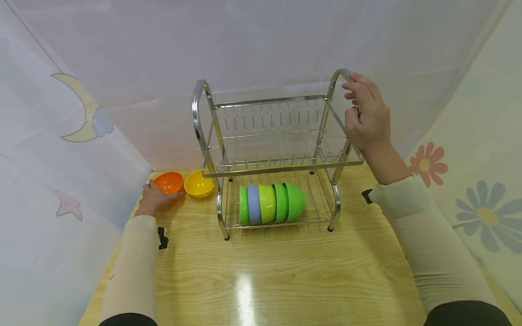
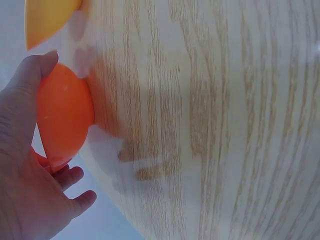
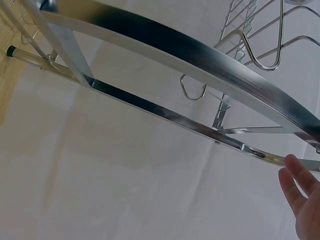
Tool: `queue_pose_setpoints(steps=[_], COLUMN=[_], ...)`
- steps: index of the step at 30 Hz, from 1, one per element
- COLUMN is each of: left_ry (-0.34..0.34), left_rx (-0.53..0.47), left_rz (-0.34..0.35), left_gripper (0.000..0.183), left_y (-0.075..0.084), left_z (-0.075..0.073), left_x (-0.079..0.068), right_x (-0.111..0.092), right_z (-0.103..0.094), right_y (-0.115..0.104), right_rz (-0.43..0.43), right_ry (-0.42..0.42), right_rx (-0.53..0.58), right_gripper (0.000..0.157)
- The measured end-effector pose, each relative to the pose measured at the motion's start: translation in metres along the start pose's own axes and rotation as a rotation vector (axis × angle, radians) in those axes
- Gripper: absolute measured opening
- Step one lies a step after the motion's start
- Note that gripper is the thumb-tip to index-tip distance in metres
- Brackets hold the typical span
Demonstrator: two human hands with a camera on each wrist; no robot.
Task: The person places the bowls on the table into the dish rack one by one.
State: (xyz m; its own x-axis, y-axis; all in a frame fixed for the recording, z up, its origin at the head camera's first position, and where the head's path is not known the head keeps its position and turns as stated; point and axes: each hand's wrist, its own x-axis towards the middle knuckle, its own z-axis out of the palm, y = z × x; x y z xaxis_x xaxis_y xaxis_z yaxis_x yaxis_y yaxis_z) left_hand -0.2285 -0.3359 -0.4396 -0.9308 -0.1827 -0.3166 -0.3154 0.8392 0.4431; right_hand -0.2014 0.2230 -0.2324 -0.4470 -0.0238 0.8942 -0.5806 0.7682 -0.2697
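At the back left of the table, my left hand (image 1: 154,199) holds an orange bowl (image 1: 169,182) by its rim. The left wrist view has the thumb on one side of this orange bowl (image 2: 65,116) and fingers at its lower edge. Close to it sits a yellow bowl (image 1: 199,184). My right hand (image 1: 369,118) is up at the right side frame of a two-tier metal dish rack (image 1: 281,170). In the right wrist view its loosely bent fingertips (image 3: 291,162) overlap the curved bar, without wrapping round it.
On the rack's lower tier, several green, yellow-green and lavender bowls (image 1: 267,203) stand on their sides in a row. The upper tier (image 1: 273,131) has upright wire slots. Behind the wooden table (image 1: 285,271) hangs a pale cloth (image 1: 261,45), with patterned panels at both sides.
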Motion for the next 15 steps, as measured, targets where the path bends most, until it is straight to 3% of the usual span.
queue_pose_setpoints(steps=[7, 15], left_ry=[0.009, 0.020], left_rx=[0.034, 0.046], left_rz=[0.000, 0.021], left_gripper=[0.138, 0.135], left_y=[0.0013, -0.0081], left_z=[-0.0005, 0.0035], left_x=[-0.0025, 0.0031], right_x=[0.0000, 0.0000], right_z=[0.0001, 0.0039], right_y=[-0.0036, -0.0057], right_rz=[0.006, -0.001], right_ry=[0.001, -0.004], right_rx=[0.011, 0.026], right_gripper=[0.052, 0.053])
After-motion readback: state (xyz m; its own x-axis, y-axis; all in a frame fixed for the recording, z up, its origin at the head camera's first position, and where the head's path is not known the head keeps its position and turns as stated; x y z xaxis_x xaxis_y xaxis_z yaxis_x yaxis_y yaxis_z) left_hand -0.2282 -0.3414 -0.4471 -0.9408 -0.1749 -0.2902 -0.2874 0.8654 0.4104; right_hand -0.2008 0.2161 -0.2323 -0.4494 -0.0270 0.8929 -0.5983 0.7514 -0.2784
